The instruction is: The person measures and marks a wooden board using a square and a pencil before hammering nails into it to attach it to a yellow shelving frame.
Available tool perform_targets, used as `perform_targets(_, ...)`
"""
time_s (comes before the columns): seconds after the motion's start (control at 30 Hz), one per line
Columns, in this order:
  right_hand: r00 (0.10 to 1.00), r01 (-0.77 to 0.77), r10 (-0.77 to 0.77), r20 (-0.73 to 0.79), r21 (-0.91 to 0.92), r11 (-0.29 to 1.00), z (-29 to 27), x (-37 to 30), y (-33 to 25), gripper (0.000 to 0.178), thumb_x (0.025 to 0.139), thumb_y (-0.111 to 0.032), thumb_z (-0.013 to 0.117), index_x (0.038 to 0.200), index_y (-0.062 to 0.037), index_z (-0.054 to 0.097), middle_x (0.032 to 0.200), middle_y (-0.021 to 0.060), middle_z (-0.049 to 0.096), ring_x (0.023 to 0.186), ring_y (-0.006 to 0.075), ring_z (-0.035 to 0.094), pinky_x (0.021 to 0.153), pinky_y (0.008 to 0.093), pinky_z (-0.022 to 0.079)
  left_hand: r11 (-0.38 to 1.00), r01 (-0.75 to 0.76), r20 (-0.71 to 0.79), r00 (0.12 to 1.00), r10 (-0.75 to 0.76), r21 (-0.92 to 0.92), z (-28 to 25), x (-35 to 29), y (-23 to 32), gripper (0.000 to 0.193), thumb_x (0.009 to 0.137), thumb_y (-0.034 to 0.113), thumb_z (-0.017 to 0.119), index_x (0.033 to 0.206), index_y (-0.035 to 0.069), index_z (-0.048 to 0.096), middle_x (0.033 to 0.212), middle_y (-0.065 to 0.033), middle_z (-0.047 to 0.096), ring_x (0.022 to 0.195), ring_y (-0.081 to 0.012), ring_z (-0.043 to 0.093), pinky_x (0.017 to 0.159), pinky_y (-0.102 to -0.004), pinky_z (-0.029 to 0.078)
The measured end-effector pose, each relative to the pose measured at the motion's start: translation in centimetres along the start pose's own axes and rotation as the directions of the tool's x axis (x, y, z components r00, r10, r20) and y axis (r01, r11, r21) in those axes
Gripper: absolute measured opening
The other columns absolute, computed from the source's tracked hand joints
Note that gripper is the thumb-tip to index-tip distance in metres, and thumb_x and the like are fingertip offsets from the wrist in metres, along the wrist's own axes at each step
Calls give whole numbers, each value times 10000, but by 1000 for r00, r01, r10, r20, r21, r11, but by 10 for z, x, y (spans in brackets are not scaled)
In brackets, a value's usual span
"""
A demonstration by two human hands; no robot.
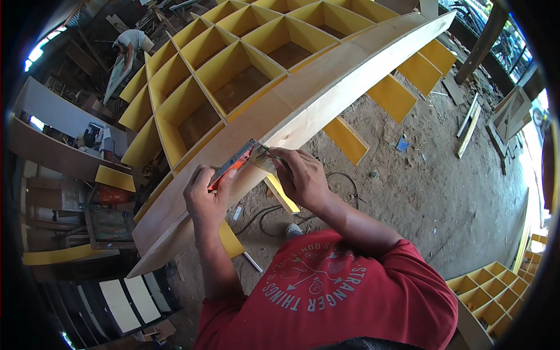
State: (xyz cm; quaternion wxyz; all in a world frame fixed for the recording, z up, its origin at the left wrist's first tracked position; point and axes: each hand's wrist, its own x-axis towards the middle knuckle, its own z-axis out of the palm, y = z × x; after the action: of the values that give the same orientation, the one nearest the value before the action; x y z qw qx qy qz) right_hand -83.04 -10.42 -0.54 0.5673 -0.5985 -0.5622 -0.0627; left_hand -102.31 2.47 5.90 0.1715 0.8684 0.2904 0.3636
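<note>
Left hand (204,189): fingers and thumb closed around the near end of an orange-bodied hand tool with a flat grey metal strip (232,164). The tool lies obliquely over the long, pale plywood beam (361,77), near the middle of the beam's near edge. Holding it by one end presumably leaves the far end free for alignment at that edge; firm contact is unclear.

Right hand (303,178): fingers drawn together in a pinch around a thin, dark-green stick (268,153), just beside the tool's far end. The pinch probably favours fine control; its tip is too small to resolve.

Pose: left forearm rises almost straight from below, with the thumb towards the body; right forearm slants in from the lower right, its elbow out and knuckles up. Beyond the beam stands a yellow-sided, open-celled wooden lattice (256,59).
</note>
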Motion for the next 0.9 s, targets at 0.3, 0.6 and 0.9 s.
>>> perform_targets(0.3, 994, 21, -7, 105, -128, 992, 32, -90, 84, 357, 935, -66, 695, 1288, -40, 645, 921, 136, 746, 859, 333, 751, 840, 436, 582, 1000, 13, 0, 1000, -13, -14, 3, 2, -3, 352, 941, 232, 840, 855, -11, 599, 790, -153, 581, 705, -351, 600, 650, -421, 469)
perform_targets(0.6, 947, -261, 277, 161, -115, 958, -4, -92, 76, 296, 960, -69, 643, 1251, -92, 690, 953, 168, 772, 876, 370, 755, 740, 470, 598, 999, 27, 13, 1000, -27, -27, 0, 2, -4, 370, 968, 244, 818, 838, -15, 587, 775, -144, 574, 704, -344, 588, 659, -423, 468)
perform_targets(0.9, 960, 158, -209, -187, -256, 954, -26, 75, 8, 191, 974, -66, 706, 1161, -63, 739, 1112, 137, 786, 1200, 325, 731, 1109, 504, 487, 932, -4, -19, 1000, -4, -364, -27, -6, -25, 280, 983, 206, 800, 912, -28, 664, 786, -54, 608, 707, -154, 554, 640, -321, 412)
